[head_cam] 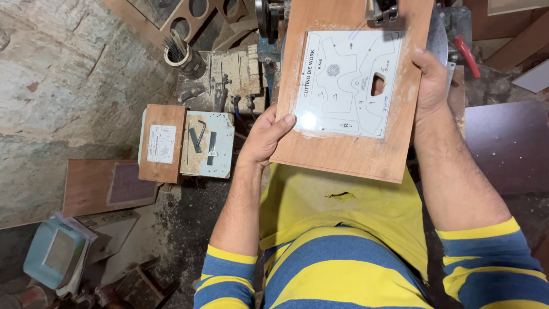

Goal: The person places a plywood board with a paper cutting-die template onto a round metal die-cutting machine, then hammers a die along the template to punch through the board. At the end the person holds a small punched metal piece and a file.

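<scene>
I hold a flat brown plywood board (343, 154) over my lap, its far end at a machine. A white paper pattern sheet (346, 86) with drawn outlines is stuck on top, and a small oval slot (377, 84) is cut through it. My left hand (264, 137) grips the board's near left edge, thumb pressing the sheet's corner. Along the right edge, my right hand (430, 86) holds on with its fingers curled over the board. A dark metal clamp or foot (384, 11) of the machine sits on the board's far edge.
A pale blue metal box (220, 157) with Allen keys on it stands at left, next to a smaller board with a white label (162, 143). A cup of thin rods (182, 54) stands further back. A red-handled tool (468, 56) lies at right. Boards and a blue container (54, 257) lie on the floor.
</scene>
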Demonstrator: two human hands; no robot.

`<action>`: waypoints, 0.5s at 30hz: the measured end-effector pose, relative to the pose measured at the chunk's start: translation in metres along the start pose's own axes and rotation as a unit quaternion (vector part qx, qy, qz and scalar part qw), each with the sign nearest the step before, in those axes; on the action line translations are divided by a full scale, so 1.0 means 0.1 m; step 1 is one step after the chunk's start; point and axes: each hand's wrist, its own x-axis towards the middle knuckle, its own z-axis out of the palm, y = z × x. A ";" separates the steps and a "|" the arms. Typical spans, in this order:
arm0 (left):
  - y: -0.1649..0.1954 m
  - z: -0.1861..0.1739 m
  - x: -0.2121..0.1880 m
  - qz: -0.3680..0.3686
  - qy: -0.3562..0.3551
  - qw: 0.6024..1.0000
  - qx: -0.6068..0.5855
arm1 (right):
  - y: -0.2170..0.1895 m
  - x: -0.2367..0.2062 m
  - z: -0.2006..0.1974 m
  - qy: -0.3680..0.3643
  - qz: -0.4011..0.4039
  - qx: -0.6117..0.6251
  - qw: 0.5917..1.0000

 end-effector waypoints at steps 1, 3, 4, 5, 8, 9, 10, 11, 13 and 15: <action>0.01 0.00 0.00 0.004 -0.002 1.000 0.004 | 0.00 0.00 -0.01 0.002 0.011 -0.003 1.000; 0.05 0.01 -0.01 0.008 -0.008 1.000 0.012 | -0.02 0.00 0.00 0.011 0.030 0.002 1.000; 0.06 0.01 -0.01 0.007 -0.011 1.000 0.015 | -0.02 0.00 0.01 0.020 0.036 0.010 0.999; 0.07 0.01 -0.01 0.007 -0.015 1.000 0.018 | -0.03 0.00 0.02 0.027 0.043 0.018 0.999; 0.09 0.01 -0.02 0.008 -0.009 0.999 0.030 | -0.04 -0.01 0.04 0.005 0.044 0.026 0.999; 0.08 0.01 -0.02 0.008 -0.011 1.000 0.028 | -0.04 -0.02 0.03 -0.002 0.046 0.025 0.999; 0.08 0.01 -0.02 0.006 -0.013 1.000 0.027 | -0.04 -0.02 0.03 -0.010 0.049 0.024 0.998; 0.08 0.01 -0.02 0.006 -0.014 1.000 0.026 | -0.04 -0.01 0.01 -0.018 0.051 0.022 0.998; 0.06 0.00 -0.02 0.012 -0.009 0.999 0.029 | -0.04 0.00 -0.01 -0.021 0.050 0.021 0.998; 0.05 -0.01 0.00 0.014 -0.010 0.999 0.029 | -0.04 0.01 -0.04 -0.017 0.049 0.013 0.999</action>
